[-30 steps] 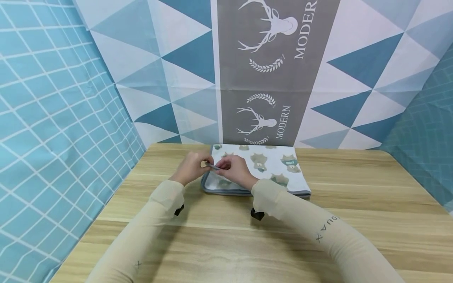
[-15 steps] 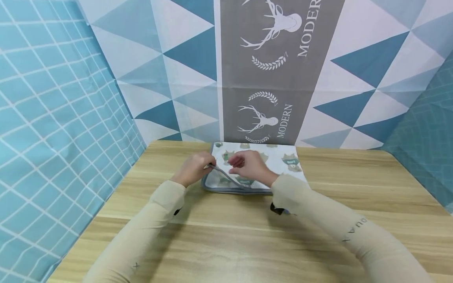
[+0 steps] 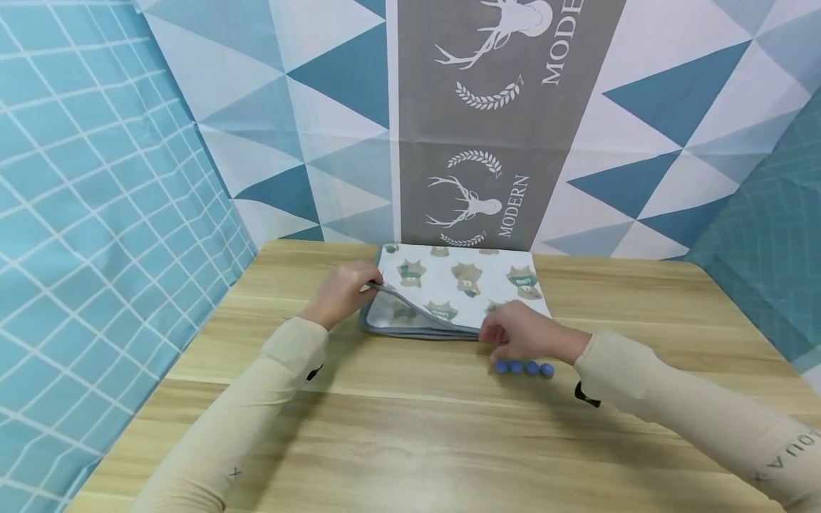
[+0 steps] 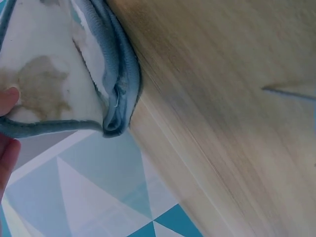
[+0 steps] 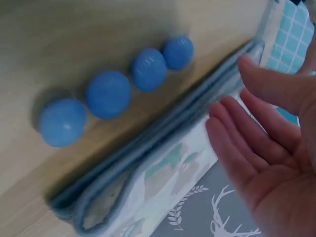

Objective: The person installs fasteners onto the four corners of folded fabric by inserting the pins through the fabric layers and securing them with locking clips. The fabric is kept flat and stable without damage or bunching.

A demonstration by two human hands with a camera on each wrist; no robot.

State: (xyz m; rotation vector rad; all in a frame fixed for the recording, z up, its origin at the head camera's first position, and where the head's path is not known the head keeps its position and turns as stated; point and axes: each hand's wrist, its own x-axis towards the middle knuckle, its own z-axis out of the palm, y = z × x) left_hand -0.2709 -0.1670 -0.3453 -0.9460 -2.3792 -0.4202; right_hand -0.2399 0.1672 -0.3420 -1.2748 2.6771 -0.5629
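A folded white baby blanket [image 3: 468, 274] with bear prints and grey-blue binding lies at the back of the table. My left hand [image 3: 341, 291] pinches the bound edge of its top layer at the left, lifting that corner so a gap shows between the layers; the left wrist view has thumb and finger on the binding [image 4: 54, 127]. My right hand [image 3: 524, 331] is over the blanket's near edge, toward its right, fingers relaxed and nothing in them. Several small blue balls [image 5: 109, 95] sit in a row on the wood, just in front of that edge.
The wooden table [image 3: 385, 434] stretches in front of the blanket and to both sides. Behind it rises a patterned wall covering [image 3: 474, 142] with deer heads; a blue grid-patterned sheet [image 3: 83, 235] borders the left side.
My right hand has let go of the blanket's edge beside the left hand and moved right and nearer. The blue balls have come into view. My left hand keeps its pinch.
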